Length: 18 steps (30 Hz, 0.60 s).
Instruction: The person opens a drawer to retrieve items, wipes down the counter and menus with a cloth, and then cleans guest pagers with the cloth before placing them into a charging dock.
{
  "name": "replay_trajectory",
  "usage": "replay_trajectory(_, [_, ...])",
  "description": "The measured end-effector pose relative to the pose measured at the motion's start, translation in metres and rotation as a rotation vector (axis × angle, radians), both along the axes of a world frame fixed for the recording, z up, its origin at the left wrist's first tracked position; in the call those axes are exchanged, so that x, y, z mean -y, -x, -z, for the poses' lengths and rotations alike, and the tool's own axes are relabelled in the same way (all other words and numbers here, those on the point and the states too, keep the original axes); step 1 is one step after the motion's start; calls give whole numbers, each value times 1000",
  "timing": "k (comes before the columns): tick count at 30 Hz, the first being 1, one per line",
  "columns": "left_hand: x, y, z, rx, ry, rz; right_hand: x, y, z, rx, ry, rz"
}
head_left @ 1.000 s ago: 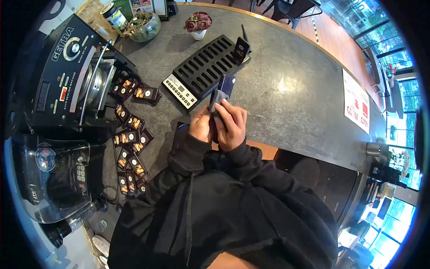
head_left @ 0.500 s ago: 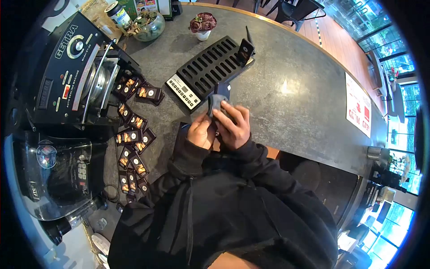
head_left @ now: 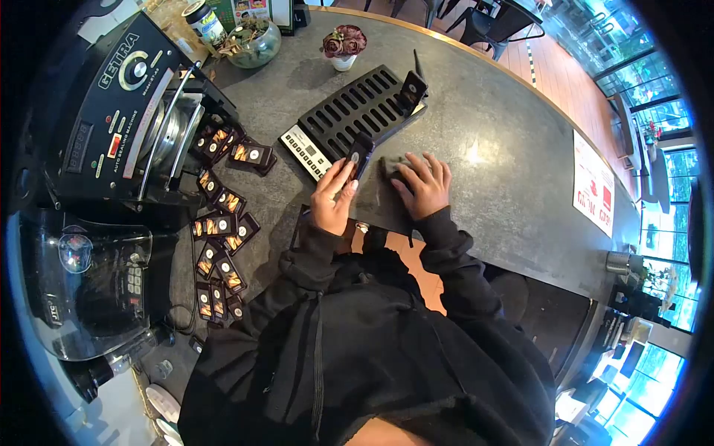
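Left hand [head_left: 332,202]: pinches the pager [head_left: 361,152], long side pointing ahead.
Dock [head_left: 327,123]: just past the pager; left hand is nearer.
Right hand [head_left: 426,187]: fingers a bit apart at the cloth [head_left: 390,165]; can't tell if it grips.

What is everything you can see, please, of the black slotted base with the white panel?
The black, plastic-looking slotted base lies on the dark grey counter. Two rows of slots run along its top; the white panel at its near left end carries dark keys and a small display. At the far end, one black rectangular device stands upright, with a thin black rod beside it. Another black device, in the left hand, overlaps its near edge in view; contact is unclear.
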<state>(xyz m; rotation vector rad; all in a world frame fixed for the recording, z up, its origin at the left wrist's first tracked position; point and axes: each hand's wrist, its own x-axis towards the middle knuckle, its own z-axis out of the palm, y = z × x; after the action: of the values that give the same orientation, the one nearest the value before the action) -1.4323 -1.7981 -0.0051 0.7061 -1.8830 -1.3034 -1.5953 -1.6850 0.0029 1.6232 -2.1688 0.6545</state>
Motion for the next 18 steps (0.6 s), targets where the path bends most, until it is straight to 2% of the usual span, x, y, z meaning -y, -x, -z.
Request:
replay_trajectory(1, [1, 0, 1, -2, 2, -1, 5, -5, 0, -2, 2, -1])
replay_trajectory(3, [1, 1, 6, 111, 272, -11, 16, -18, -1, 629, 219, 0])
replay_trajectory(4, [1, 2, 4, 113, 312, 9, 22, -27, -17, 972, 239, -26])
replay_trajectory(5, [2, 3, 4, 112, 313, 9, 28, -32, -20, 1113, 261, -48])
replay_trajectory(8, [14, 2, 5, 118, 376, 92, 37, -26, -15, 969, 262, -36])
replay_trajectory(10, [43, 0, 6, 93, 307, 16, 37, -15, -18, 1236, 291, -78])
replay_trajectory(11, [65, -1, 16, 123, 307, -64, 38, -5, -21, 1234, 282, -38])
replay_trajectory(13, [113, -4, 33, 296, 360, -143, 44, 19, -13, 1050, 435, -20])
replay_trajectory(14, [126, -4, 39, 293, 356, -143, 46, 27, -19, 1089, 491, -27])
replay_trajectory(16, [142, 0, 42, 609, 506, -49, 51, 39, -36, 1046, 479, -12])
replay_trajectory(17, [146, 2, 45, 606, 506, -52, 55, 46, -40, 1040, 469, -17])
replay_trajectory(18, [147, 4, 41, 711, 439, 8, 58, 52, -42, 1019, 457, -17])
